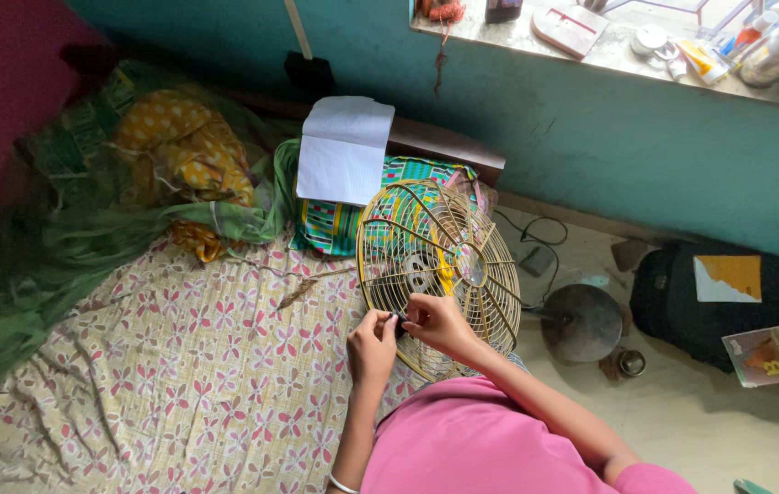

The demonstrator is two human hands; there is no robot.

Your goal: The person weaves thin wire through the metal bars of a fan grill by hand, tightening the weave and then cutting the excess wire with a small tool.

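Head view, looking down: table fan (440,274) tipped over at the edge of the flower-print bedsheet (170,366), round wire cage (408,238) facing up and toward the bed, stem running from cage out right to the round base (586,322) on the floor, long axis roughly left to right. Left hand (371,348) and right hand (435,322) meeting at the lower rim of the cage, fingertips pinched nearly closed on a small dark piece (397,317) at the rim; what exactly is gripped too small to tell. Open notebook (346,151) behind the fan; black bag (728,293) on the floor, well to the right.
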